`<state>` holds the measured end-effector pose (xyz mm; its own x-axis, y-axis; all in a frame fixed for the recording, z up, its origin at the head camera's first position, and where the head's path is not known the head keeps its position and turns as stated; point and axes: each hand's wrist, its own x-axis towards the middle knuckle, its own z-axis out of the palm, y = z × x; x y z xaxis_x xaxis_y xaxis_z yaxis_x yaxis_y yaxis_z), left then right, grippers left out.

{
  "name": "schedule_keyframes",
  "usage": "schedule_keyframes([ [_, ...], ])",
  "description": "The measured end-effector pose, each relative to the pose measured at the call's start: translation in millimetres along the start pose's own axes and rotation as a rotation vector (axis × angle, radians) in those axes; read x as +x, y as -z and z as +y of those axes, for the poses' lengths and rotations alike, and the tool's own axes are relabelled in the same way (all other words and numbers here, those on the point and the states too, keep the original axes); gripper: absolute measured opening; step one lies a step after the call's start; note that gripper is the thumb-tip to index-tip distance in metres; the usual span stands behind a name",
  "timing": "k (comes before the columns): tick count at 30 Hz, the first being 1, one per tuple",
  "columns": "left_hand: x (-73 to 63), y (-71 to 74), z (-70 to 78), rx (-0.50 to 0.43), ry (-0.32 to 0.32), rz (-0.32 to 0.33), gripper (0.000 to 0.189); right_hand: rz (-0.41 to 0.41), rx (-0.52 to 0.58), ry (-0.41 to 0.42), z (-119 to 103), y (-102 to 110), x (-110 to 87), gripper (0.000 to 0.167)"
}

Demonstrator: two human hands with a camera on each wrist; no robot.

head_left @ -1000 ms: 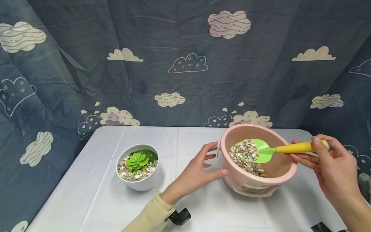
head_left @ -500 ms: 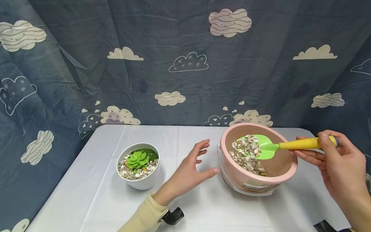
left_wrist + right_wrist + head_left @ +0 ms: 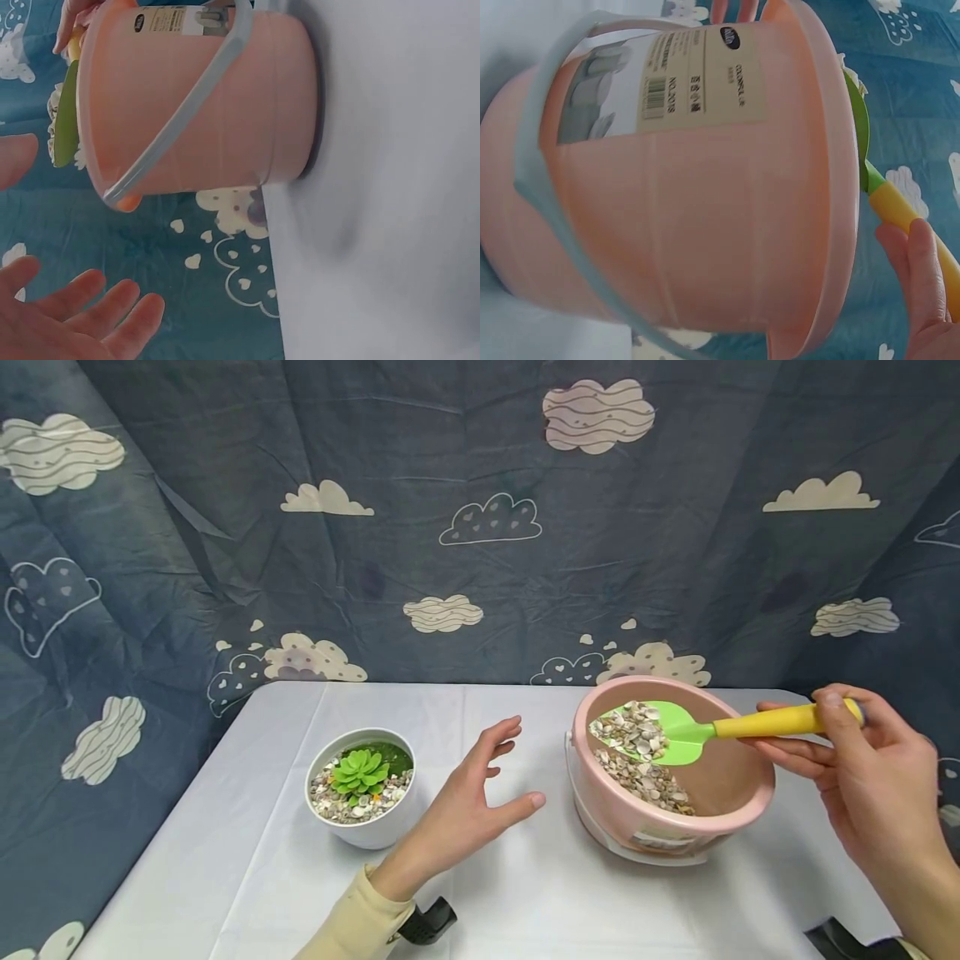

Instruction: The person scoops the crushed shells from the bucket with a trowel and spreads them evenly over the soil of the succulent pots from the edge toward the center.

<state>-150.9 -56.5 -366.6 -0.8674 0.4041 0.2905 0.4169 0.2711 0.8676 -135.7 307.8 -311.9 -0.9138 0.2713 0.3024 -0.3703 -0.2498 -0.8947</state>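
My right hand (image 3: 873, 768) grips the yellow handle of a small garden trowel (image 3: 772, 722). Its green blade carries a heap of small shell-like pebbles (image 3: 636, 730). The blade is over the mouth of a pink bucket (image 3: 675, 693), just above its rim in both wrist views. More pebbles lie inside the bucket. My left hand (image 3: 457, 814) is held in the air between bucket and flowerpot, fingers spread and holding nothing. In the left wrist view its fingers (image 3: 112, 315) are apart from the bucket.
Left of my left hand stands a white flowerpot (image 3: 375, 835) with a green succulent (image 3: 360, 772) and pebbles. The bucket's pale handle (image 3: 180, 120) hangs down its side. A white cloth (image 3: 510, 893) covers the table, and a dark cloud-print curtain (image 3: 390, 568) hangs behind.
My left hand has left the bucket's side and moved left toward the flowerpot. The loaded trowel has risen slightly from the pebbles in the bucket.
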Motion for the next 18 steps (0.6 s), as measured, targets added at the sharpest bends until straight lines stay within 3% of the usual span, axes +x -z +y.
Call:
schedule_keyframes([
  [11, -9.9, 23.0, 3.3, 0.101, -0.041, 0.062, 0.077, -0.033, 0.032, -0.041, 0.3, -17.7, 0.1, 0.028],
  [18, -20.5, 35.7, 3.9, 0.187, 0.036, 0.125, 0.077, -0.097, 0.105, -0.067, 7.1, -26.1, -1.0, 0.023],
])
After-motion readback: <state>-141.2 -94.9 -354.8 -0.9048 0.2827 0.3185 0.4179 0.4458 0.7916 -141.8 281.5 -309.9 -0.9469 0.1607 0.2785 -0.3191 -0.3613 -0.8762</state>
